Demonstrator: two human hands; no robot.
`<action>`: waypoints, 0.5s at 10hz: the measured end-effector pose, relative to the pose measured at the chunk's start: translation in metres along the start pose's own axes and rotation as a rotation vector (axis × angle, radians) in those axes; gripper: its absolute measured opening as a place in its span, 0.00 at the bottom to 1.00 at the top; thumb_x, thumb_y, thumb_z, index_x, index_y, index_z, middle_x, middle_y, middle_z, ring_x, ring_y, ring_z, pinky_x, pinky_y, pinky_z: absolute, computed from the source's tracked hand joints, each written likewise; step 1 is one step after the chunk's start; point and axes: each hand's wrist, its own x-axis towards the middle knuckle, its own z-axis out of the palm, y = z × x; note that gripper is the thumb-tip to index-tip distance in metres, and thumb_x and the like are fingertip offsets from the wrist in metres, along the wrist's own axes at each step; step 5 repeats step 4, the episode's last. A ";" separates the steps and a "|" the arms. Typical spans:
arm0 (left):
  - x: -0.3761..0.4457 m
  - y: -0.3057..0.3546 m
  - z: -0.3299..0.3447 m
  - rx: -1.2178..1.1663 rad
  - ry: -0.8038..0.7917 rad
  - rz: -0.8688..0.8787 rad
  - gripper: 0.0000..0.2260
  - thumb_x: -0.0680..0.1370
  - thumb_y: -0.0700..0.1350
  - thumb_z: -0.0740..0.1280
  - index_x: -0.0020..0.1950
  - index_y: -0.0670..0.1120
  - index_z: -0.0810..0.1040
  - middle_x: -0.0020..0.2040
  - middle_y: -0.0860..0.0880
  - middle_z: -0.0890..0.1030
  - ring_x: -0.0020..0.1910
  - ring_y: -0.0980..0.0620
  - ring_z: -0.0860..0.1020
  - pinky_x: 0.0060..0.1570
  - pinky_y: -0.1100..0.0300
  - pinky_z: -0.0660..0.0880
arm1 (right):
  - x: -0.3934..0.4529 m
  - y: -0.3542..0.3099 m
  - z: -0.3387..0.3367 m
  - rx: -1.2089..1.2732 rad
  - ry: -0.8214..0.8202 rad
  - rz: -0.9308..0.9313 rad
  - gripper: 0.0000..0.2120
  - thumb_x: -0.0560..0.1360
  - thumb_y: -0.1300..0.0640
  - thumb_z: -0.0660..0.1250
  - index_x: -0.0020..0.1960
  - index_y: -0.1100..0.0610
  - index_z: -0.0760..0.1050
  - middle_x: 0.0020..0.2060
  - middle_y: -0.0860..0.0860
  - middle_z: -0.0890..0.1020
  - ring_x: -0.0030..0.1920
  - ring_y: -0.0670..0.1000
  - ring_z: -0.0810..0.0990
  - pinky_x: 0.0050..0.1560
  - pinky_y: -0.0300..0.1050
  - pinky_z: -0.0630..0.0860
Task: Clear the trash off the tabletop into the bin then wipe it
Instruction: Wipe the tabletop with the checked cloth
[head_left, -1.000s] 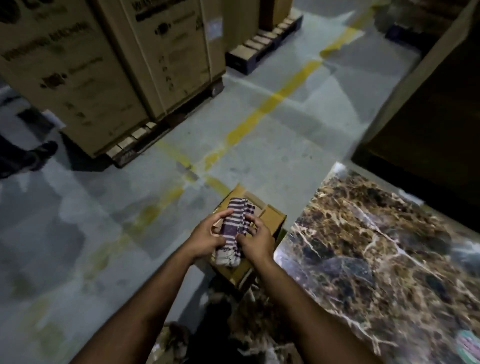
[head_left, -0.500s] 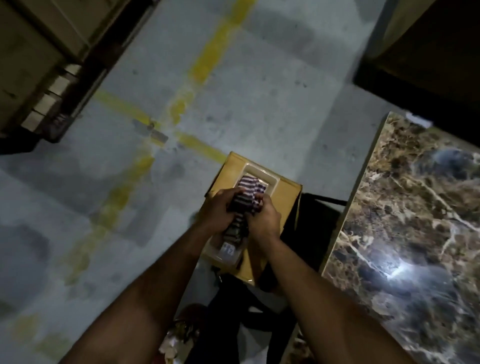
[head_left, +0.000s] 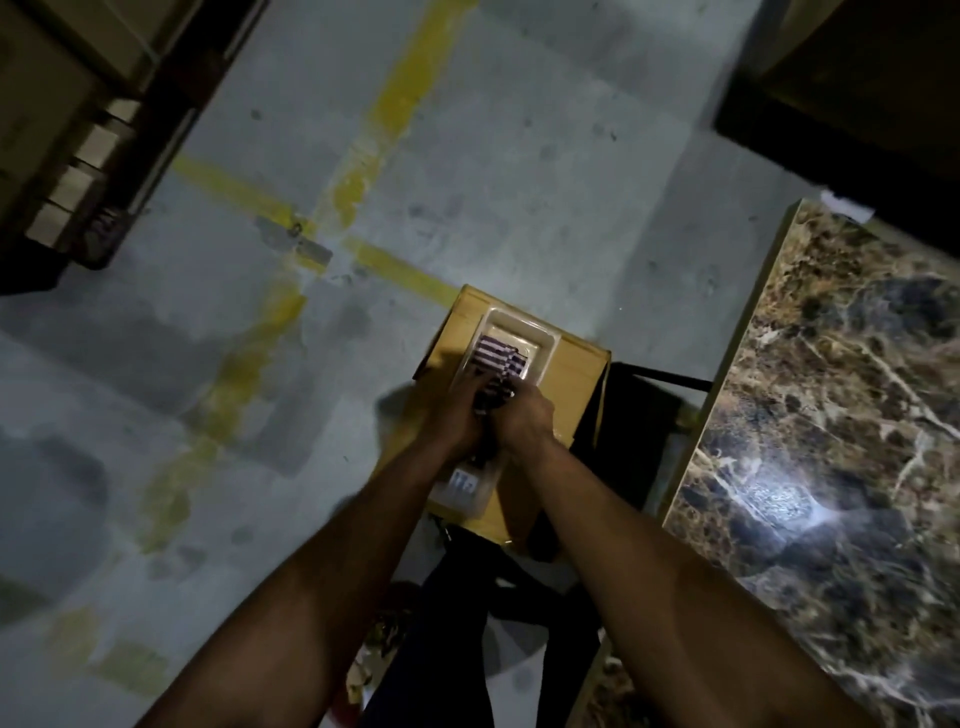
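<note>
A purple-and-white striped cloth (head_left: 496, 356) lies bunched over a clear plastic tray (head_left: 540, 340) that sits on a yellowish box (head_left: 576, 384) on the floor. My left hand (head_left: 457, 410) and my right hand (head_left: 522, 415) both grip the near end of the cloth, side by side, fingers curled round it. The brown marble tabletop (head_left: 831, 415) stands to the right of the box; a bright light reflects on it.
A dark bag (head_left: 631, 431) hangs between the box and the table edge. Grey concrete floor with yellow lines (head_left: 363, 171) spreads to the left. A wooden pallet (head_left: 88, 171) with cartons is at upper left, dark furniture (head_left: 857, 88) at upper right. Blurred scraps (head_left: 384, 639) lie below.
The camera has tilted down toward the floor and box. My hands have lowered the striped cloth onto the plastic tray and still hold it.
</note>
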 end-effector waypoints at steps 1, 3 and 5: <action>-0.008 0.006 -0.008 -0.121 0.013 -0.035 0.19 0.83 0.36 0.61 0.75 0.40 0.70 0.72 0.41 0.72 0.68 0.47 0.72 0.58 0.77 0.63 | -0.008 0.006 -0.006 0.122 -0.016 0.031 0.21 0.78 0.64 0.67 0.70 0.54 0.76 0.64 0.54 0.81 0.64 0.54 0.79 0.49 0.28 0.66; -0.039 0.019 -0.034 -0.349 0.071 -0.132 0.13 0.80 0.47 0.66 0.65 0.53 0.79 0.60 0.52 0.82 0.52 0.52 0.81 0.50 0.67 0.78 | -0.040 0.009 -0.019 0.320 0.028 0.000 0.20 0.75 0.56 0.67 0.66 0.49 0.79 0.61 0.53 0.83 0.61 0.56 0.81 0.61 0.40 0.75; -0.060 0.023 -0.039 -0.494 0.102 -0.146 0.16 0.77 0.50 0.64 0.63 0.52 0.80 0.59 0.49 0.83 0.54 0.48 0.82 0.57 0.48 0.80 | -0.052 0.023 -0.026 0.495 0.054 -0.046 0.22 0.69 0.50 0.67 0.62 0.48 0.80 0.53 0.52 0.86 0.53 0.56 0.85 0.57 0.58 0.82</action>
